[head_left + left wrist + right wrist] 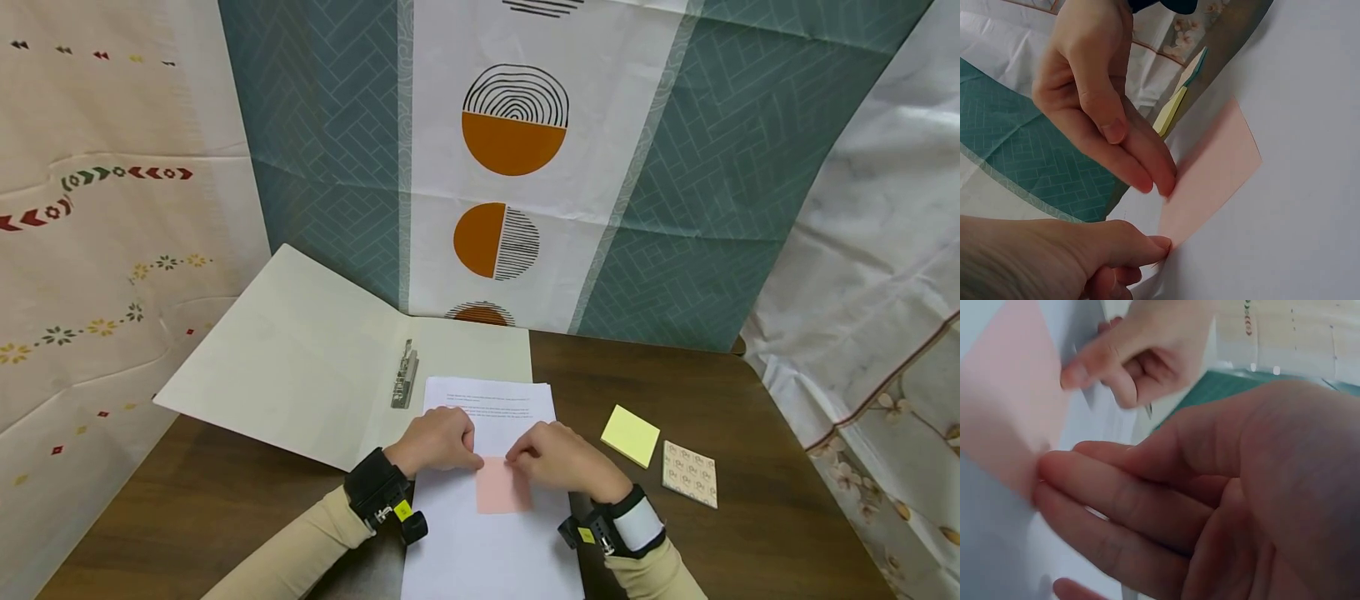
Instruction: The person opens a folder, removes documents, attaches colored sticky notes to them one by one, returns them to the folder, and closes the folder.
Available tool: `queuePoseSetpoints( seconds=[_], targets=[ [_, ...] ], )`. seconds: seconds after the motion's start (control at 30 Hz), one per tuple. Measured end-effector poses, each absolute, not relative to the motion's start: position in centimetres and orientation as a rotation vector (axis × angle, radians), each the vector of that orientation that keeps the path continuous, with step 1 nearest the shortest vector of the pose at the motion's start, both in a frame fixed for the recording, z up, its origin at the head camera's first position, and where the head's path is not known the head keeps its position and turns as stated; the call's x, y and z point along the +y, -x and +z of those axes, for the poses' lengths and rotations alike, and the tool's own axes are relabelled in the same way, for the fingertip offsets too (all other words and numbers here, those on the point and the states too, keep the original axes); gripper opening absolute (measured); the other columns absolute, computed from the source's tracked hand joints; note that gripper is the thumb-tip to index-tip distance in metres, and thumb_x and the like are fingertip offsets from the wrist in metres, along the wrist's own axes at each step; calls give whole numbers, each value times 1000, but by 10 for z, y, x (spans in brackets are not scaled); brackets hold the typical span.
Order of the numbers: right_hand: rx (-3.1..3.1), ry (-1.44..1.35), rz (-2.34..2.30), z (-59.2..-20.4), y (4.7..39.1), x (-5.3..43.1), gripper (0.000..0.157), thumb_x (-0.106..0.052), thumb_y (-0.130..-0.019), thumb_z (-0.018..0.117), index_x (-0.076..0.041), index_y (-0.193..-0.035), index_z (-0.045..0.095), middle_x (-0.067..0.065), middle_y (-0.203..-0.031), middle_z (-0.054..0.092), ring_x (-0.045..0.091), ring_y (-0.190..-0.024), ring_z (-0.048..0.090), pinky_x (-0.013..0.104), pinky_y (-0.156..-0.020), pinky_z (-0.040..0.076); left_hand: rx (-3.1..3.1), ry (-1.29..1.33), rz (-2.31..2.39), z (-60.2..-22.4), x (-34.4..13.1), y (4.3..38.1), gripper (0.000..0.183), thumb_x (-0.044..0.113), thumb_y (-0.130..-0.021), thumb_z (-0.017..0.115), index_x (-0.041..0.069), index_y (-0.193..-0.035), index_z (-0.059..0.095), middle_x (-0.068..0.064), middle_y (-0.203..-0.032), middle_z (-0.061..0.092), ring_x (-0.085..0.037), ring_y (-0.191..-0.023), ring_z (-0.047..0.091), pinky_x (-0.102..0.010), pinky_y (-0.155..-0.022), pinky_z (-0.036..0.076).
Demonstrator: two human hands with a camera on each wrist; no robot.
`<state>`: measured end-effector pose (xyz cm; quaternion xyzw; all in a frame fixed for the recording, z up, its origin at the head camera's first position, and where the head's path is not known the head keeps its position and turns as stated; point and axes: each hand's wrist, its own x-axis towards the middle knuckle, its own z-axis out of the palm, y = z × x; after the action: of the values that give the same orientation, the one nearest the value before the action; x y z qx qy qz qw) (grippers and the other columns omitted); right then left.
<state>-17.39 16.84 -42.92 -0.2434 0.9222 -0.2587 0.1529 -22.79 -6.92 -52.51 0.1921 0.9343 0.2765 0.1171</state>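
A pink sticky note [504, 487] lies on a stack of white printed sheets [491, 558]. My left hand [437, 440] has its thumb on the note's upper left corner, with its fingers curled in. At the upper right corner, my right hand [558, 458] touches the note with its extended fingertips. In the left wrist view, the thumb covers one corner of the pink note [1216, 169], and the right hand [1100, 106] reaches in opposite. The right wrist view has two of the right hand's fingers [1116, 494] against the note's edge.
An open white binder [300, 358] with a metal clip [405, 377] lies behind and left of the sheets, which overlap its right cover. A yellow sticky pad [630, 435] and a patterned pad [689, 474] lie to the right on the wooden table [750, 542].
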Motion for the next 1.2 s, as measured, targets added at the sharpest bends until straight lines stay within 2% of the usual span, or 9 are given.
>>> queuePoseSetpoints(
  seconds=[0.2,0.47,0.67,0.83,0.97,1.2],
  targets=[
    [2691,589,-723,-426,175,178,17,-5,-99,73,-5,-100,90,-1,-84,79,12,-67,55,24,-61,38,2742,-562,802,-525,-69,228,36,42,-80,92,30,-58,66,16,-62,62,-8,-63,58,-27,-54,39],
    [2719,741,-665,-424,171,173,24,-3,-97,67,-6,-105,90,-2,-83,79,7,-64,50,23,-60,37,2736,-555,809,-524,-69,226,36,41,-80,92,30,-58,66,16,-61,61,-8,-62,58,-27,-53,37],
    [2645,827,-677,-426,170,165,30,-1,-98,64,-5,-115,88,2,-92,83,5,-67,47,22,-62,35,2746,-564,801,-524,-69,227,37,42,-80,92,30,-58,65,16,-61,60,-8,-62,57,-27,-53,36],
    [2655,739,-675,-427,170,169,28,-1,-99,64,-6,-109,90,5,-104,87,8,-70,53,24,-61,37,2748,-565,803,-525,-69,228,37,41,-80,92,30,-58,65,16,-61,60,-8,-62,57,-27,-53,37],
    [2672,653,-672,-423,171,176,25,-3,-99,66,-7,-104,90,4,-103,86,11,-68,55,24,-61,39,2747,-574,801,-527,-69,229,37,42,-80,92,30,-58,65,15,-62,62,-9,-62,58,-27,-53,39],
    [2659,641,-650,-421,172,181,22,-6,-101,70,-8,-105,91,3,-104,87,9,-72,57,24,-61,40,2738,-621,816,-524,-71,225,34,41,-86,90,31,-62,67,16,-61,63,-8,-64,59,-27,-55,41]
  ],
)
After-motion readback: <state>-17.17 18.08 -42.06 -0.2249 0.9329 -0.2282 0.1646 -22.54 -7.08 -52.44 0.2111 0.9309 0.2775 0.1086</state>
